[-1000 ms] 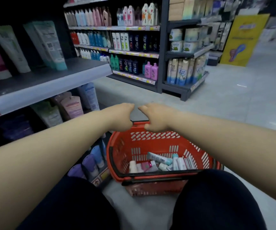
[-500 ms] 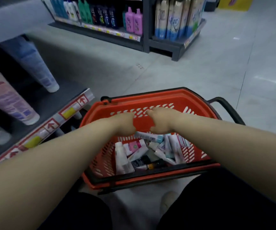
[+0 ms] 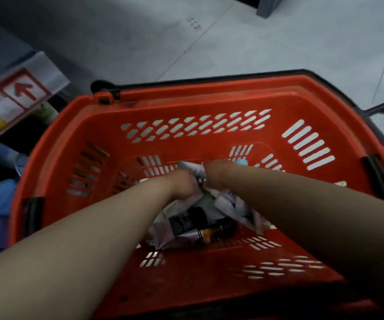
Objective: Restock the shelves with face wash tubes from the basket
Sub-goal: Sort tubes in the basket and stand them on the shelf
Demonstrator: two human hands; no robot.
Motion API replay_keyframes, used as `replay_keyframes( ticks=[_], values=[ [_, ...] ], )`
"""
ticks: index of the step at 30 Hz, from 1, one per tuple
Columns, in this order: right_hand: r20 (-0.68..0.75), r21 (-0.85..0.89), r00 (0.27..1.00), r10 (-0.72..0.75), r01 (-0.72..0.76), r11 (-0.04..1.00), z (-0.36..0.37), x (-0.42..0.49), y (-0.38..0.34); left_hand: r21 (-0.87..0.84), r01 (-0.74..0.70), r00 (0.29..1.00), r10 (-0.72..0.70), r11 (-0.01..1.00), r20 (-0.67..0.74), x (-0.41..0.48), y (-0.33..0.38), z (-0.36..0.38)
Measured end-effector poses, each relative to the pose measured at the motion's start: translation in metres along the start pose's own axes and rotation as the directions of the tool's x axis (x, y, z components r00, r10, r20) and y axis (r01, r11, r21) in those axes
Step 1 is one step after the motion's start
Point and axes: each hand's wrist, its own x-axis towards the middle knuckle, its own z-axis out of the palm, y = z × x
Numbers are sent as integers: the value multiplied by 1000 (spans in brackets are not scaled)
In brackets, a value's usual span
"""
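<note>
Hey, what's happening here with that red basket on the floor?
A person is reaching with both bare arms into a red shopping basket standing on the shop floor. The left hand and right hand are side by side in a pile of face wash tubes at the bottom. Whether either hand has actually gripped a tube cannot be seen. A shelf edge shows at the left.

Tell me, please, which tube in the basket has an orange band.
The dark tube at the near edge of the pile, beside the black tube; the rest look white or pale.
</note>
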Motion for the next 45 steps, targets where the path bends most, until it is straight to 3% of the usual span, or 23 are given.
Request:
replay_keyframes(
  ticks=[4,7,9,11,14,16,21,25,30,33,41,45],
  values=[
    [-146,72,987,64,-54,996,21,16,5,-82,8,1000,-11,997,-29,20,-22,19],
    [-190,217,979,78,-35,976,16,15,10,-306,64,997,-74,950,-19,20,-29,26],
    [-158,357,986,47,12,934,6,8,11,-521,74,990,-127,850,-66,12,-29,24],
    [-142,444,990,-18,80,892,-6,-8,3,-724,64,978,-187,687,-90,-1,-22,18],
    [-186,540,981,-50,144,829,-29,-40,-12,-857,-7,973,-195,515,-125,-30,-10,1],
    [-239,582,968,-73,203,787,-48,-66,-22,-878,-67,966,-188,474,-176,-56,-5,-13],
    [-408,675,910,-67,351,649,-77,-143,-60,-800,-274,903,-144,534,-405,-141,-2,-48],
    [-490,673,853,-181,502,544,-95,-211,-100,-704,-373,838,-106,604,-535,-227,-1,-69],
    [-645,491,726,-239,633,599,-122,-285,-159,-614,-458,723,-132,643,-678,-334,2,-90],
    [-715,418,647,-266,700,579,-141,-324,-196,-574,-502,648,-158,647,-745,-393,2,-104],
    [-889,223,405,-214,792,569,-206,-390,-285,-425,-676,322,-277,602,-905,-496,-19,-151],
    [-928,172,330,-174,791,587,-240,-383,-320,-276,-685,238,-151,675,-959,-520,-35,-172]
  ],
)
